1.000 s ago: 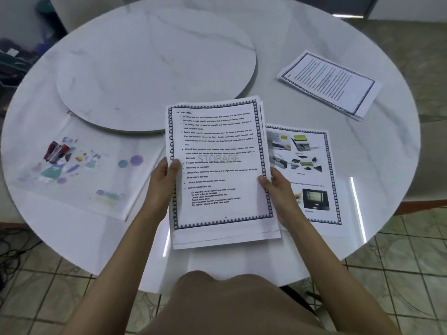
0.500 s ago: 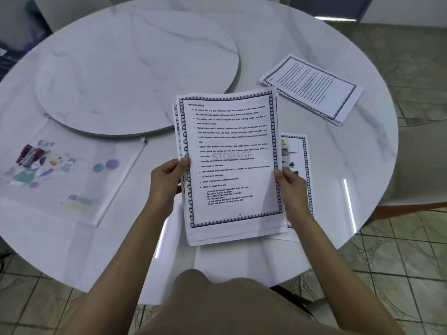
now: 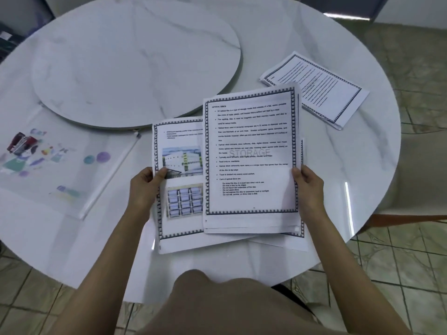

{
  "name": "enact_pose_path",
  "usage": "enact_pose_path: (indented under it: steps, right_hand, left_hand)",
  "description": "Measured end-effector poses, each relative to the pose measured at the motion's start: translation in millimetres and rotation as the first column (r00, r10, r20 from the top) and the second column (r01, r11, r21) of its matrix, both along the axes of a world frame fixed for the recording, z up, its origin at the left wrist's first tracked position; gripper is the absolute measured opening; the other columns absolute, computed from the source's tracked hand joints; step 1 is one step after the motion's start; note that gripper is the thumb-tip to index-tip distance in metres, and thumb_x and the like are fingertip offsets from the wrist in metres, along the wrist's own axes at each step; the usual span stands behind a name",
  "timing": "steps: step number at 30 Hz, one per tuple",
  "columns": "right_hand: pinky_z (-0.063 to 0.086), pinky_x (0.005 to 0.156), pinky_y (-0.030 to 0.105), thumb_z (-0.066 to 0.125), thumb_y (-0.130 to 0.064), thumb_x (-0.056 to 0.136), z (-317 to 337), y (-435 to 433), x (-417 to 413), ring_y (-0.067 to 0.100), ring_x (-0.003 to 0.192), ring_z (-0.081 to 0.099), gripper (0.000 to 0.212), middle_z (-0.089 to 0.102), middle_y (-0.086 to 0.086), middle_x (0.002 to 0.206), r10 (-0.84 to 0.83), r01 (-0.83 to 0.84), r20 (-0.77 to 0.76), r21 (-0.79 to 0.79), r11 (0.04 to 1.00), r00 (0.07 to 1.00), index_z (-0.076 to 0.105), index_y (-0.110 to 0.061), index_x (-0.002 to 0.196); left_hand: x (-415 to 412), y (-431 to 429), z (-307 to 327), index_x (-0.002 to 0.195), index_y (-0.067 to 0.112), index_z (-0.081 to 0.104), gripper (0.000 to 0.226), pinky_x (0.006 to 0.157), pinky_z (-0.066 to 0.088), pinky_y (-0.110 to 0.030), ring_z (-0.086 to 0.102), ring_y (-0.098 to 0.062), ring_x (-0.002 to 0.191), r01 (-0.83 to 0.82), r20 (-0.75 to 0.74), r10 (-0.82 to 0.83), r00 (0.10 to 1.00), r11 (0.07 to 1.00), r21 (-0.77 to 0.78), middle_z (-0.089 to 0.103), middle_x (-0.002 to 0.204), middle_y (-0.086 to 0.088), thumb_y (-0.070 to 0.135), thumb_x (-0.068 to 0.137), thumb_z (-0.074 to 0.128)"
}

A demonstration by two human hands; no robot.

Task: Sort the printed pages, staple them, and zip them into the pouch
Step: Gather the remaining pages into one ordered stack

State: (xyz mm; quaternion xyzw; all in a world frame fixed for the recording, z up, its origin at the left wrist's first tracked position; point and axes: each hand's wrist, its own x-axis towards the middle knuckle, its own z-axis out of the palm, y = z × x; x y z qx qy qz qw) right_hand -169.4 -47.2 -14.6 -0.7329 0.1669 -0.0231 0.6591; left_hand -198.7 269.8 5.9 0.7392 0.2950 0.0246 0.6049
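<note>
Left hand pinches the picture page; right hand pinches the text pages, both held over the near desk. Thin grips on splayed sheets could let one slip and jumble the order. Pouch lies left, sorted stack farther right.

Both bare forearms reach forward, hands apart at about the same height. Left hand pinches with thumb on top (fingers hidden underneath). Right hand likewise clamped, thumb lying along the upper face.
</note>
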Motion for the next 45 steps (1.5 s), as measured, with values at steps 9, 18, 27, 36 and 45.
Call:
enact_pose_path:
  steps: [9, 18, 27, 36, 45]
  right_hand:
    - [0.043, 0.065, 0.014, 0.048, -0.011, 0.095, -9.9, -42.3, -1.0, 0.002, 0.064, 0.05, 0.028, 0.058, -0.016, 0.059, -0.072, 0.074, -0.035, 0.037, 0.997, 0.997, 0.052, -0.017, 0.068]
    - [0.048, 0.073, 0.018, 0.048, -0.014, 0.095, -13.9, -54.5, -8.6, 0.005, 0.073, 0.056, 0.024, 0.063, -0.012, 0.075, -0.134, 0.138, -0.114, 0.025, 0.99, 0.984, 0.061, -0.024, 0.077]
    - [0.046, 0.082, 0.033, 0.048, -0.012, 0.095, -20.3, -36.0, -18.9, 0.017, 0.083, 0.054, 0.022, 0.061, 0.0, 0.082, -0.112, 0.116, -0.138, 0.021, 0.993, 0.984, 0.061, -0.018, 0.079]
    - [0.044, 0.076, 0.024, 0.046, -0.012, 0.096, -23.9, -32.3, -27.1, 0.013, 0.077, 0.053, 0.016, 0.062, 0.002, 0.084, -0.077, 0.079, -0.163, 0.004, 0.997, 0.984, 0.061, -0.007, 0.093]
    - [0.034, 0.072, 0.032, 0.047, -0.023, 0.094, -32.6, -33.4, -31.5, 0.018, 0.074, 0.041, 0.031, 0.048, 0.032, 0.08, -0.047, 0.031, -0.19, -0.089, 0.996, 0.981, 0.049, 0.008, 0.089]
  left_hand:
    - [-20.2, 73.5, -19.5, 0.099, 0.003, 0.064, 0.02, 0.071, 0.04, -0.032, 0.056, -0.025, 0.088, -0.075, -0.119, 0.116, 0.986, 0.949, 0.305, 0.064, 0.097, -0.015, 0.02, 0.091, 0.058]
    - [-13.3, 101.9, -6.6, 0.127, 0.0, 0.049, 0.046, 0.099, 0.037, -0.042, 0.052, -0.041, 0.113, -0.055, -0.142, 0.172, 0.975, 0.802, 0.595, 0.055, 0.123, -0.025, 0.016, 0.087, 0.063]
    - [23.4, -40.4, 2.6, 0.13, 0.009, 0.048, 0.038, 0.073, 0.035, -0.016, 0.054, -0.014, 0.091, 0.362, -0.107, -0.347, 0.932, 0.865, 0.348, 0.061, 0.117, -0.008, 0.021, 0.094, 0.052]
    - [48.6, -102.7, -10.2, 0.143, 0.008, 0.027, 0.057, 0.104, 0.039, -0.039, 0.047, -0.027, 0.124, 0.421, -0.224, -0.395, 0.891, 0.904, 0.079, 0.045, 0.139, -0.014, 0.032, 0.095, 0.048]
    - [55.1, -113.4, -9.8, 0.099, 0.007, 0.057, 0.018, 0.064, 0.041, -0.019, 0.052, -0.019, 0.088, 0.468, -0.22, -0.45, 0.866, 0.883, 0.037, 0.058, 0.094, -0.002, 0.024, 0.094, 0.052]
